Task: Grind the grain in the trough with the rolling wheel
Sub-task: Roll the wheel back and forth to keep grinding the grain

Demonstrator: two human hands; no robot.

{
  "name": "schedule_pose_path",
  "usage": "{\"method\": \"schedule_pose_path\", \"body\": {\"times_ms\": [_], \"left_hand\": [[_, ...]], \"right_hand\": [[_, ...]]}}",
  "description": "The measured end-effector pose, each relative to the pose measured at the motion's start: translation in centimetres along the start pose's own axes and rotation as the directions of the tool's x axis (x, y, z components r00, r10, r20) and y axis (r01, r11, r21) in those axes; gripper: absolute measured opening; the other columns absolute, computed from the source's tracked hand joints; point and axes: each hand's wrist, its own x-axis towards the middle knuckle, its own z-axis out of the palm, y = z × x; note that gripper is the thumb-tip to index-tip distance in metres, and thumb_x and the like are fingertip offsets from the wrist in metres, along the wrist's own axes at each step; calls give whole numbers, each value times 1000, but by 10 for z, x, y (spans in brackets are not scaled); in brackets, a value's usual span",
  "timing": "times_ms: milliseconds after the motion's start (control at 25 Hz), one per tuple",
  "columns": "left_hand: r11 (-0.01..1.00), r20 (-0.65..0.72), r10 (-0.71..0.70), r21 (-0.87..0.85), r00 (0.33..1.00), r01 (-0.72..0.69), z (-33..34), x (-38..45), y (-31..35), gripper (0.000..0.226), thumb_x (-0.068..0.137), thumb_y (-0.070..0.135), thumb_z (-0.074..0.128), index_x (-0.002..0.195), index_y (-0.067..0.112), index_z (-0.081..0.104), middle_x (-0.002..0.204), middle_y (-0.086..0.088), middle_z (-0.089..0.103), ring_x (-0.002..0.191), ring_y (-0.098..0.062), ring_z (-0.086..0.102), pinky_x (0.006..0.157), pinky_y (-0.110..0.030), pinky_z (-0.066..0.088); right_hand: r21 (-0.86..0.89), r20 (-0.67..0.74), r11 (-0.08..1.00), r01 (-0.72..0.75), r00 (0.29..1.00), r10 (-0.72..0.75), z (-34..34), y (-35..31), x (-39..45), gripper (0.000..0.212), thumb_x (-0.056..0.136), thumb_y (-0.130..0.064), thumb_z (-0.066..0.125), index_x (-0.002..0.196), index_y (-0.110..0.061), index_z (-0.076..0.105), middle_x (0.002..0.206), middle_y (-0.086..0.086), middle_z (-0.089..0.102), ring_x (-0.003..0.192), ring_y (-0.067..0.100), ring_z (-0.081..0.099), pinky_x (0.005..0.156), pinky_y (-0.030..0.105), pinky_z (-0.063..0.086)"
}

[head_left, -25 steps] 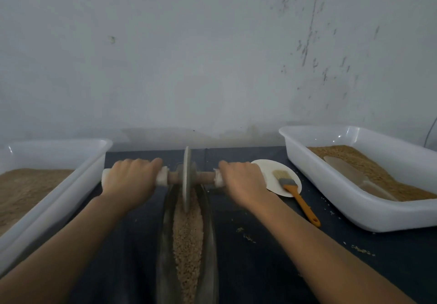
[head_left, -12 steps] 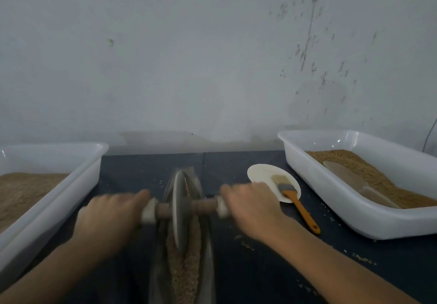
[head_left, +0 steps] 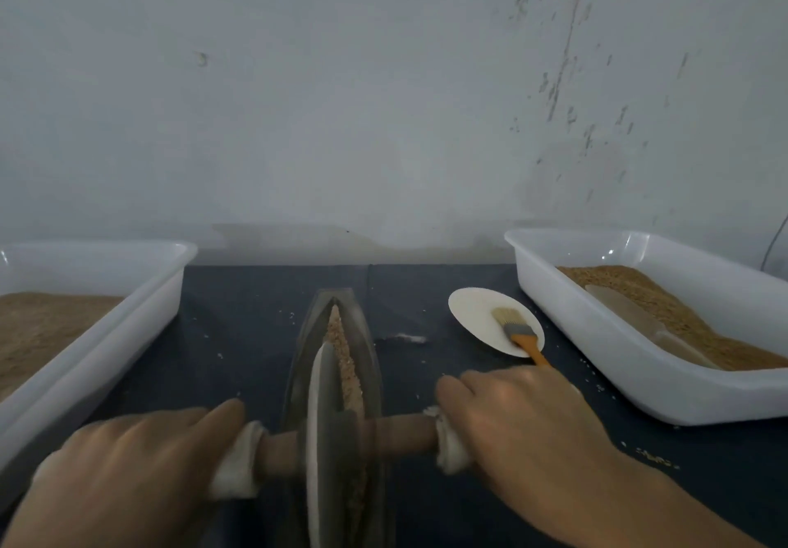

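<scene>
The rolling wheel (head_left: pixel 326 441) stands on edge in the near part of the trough (head_left: pixel 362 347), a long dark boat-shaped channel running from near to far down the middle of the dark counter (head_left: pixel 239 334). A wooden axle (head_left: pixel 396 434) passes through the wheel, and each end is wrapped in white cloth. The left hand (head_left: pixel 128 475) grips the left end of the axle with fingers curled over the cloth; the right hand (head_left: pixel 511 419) grips the right end the same way (both are blurred). The grain (head_left: pixel 343 355) lies along the bottom of the trough, showing as a tan strip beyond the wheel up to the far tip.

Right of the trough sits a small white dish (head_left: pixel 473 313) with a brush (head_left: pixel 518 332) resting on it, its orange handle pointing near and right. A white tub (head_left: pixel 597 355) further right holds brown grain and a pale scoop (head_left: pixel 631 317). Another white tub (head_left: pixel 106 317) at the left edge also holds brown grain. Loose grains speckle the counter. A scuffed pale wall (head_left: pixel 383 99) rises behind.
</scene>
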Motion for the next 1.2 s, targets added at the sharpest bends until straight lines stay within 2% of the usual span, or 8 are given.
{"method": "schedule_pose_path", "body": {"times_ms": [80,160,280,440,600,760,960,1200], "left_hand": [[998,167,-63,26,984,60,-1,4,0,24,77,66,55,95,54,45,84,28,56,83,9,57,79,-27,49],[969,52,16,244,999,-28,8,23,4,39,58,55,74,75,44,40,64,21,51,57,2,55,49,-23,36],[921,-66,-61,382,996,82,14,72,4,36,67,43,72,77,39,37,65,12,53,57,-11,56,48,-26,33],[899,-100,-93,419,991,127,9,120,-1,17,81,40,56,93,33,45,89,6,64,82,-21,63,61,-31,36],[957,-125,68,288,990,-29,8,56,13,44,55,32,81,78,33,43,65,10,54,56,-18,58,48,-27,34],[976,-216,162,178,963,-125,5,-3,13,38,61,39,74,77,40,40,61,13,38,53,-16,52,51,-30,42],[956,-76,63,292,995,-38,11,47,7,55,41,32,87,69,37,40,53,13,46,39,-9,42,44,-17,17],[932,-120,-137,320,983,169,16,98,-4,26,80,39,64,80,35,38,68,13,48,59,-9,46,52,-26,30]], "right_hand": [[-20,115,1000,-16,993,19,-2,-1,5,41,47,-23,80,77,-21,52,58,-1,55,44,16,50,37,26,28],[-94,194,994,-60,978,77,16,5,30,33,73,-24,71,97,-21,48,83,0,63,68,22,60,54,34,44],[-121,100,973,-197,973,209,51,29,85,28,82,-24,64,103,-20,46,94,4,66,82,30,62,62,36,40],[-87,91,960,-265,958,272,67,44,115,25,85,-26,61,104,-19,47,97,5,67,83,31,61,63,37,38],[19,178,986,-168,971,162,44,19,45,24,83,-27,61,101,-24,46,91,0,64,78,23,62,65,38,48],[-26,135,993,-114,984,117,6,4,0,32,58,-30,71,80,-26,48,65,-4,56,52,17,55,42,26,21],[-84,145,988,-132,979,143,37,19,49,27,82,-20,61,105,-22,46,98,0,62,84,23,61,68,38,48],[-162,28,965,-206,977,213,51,41,115,27,82,-20,64,104,-18,49,97,2,66,84,26,62,60,33,37]]}}
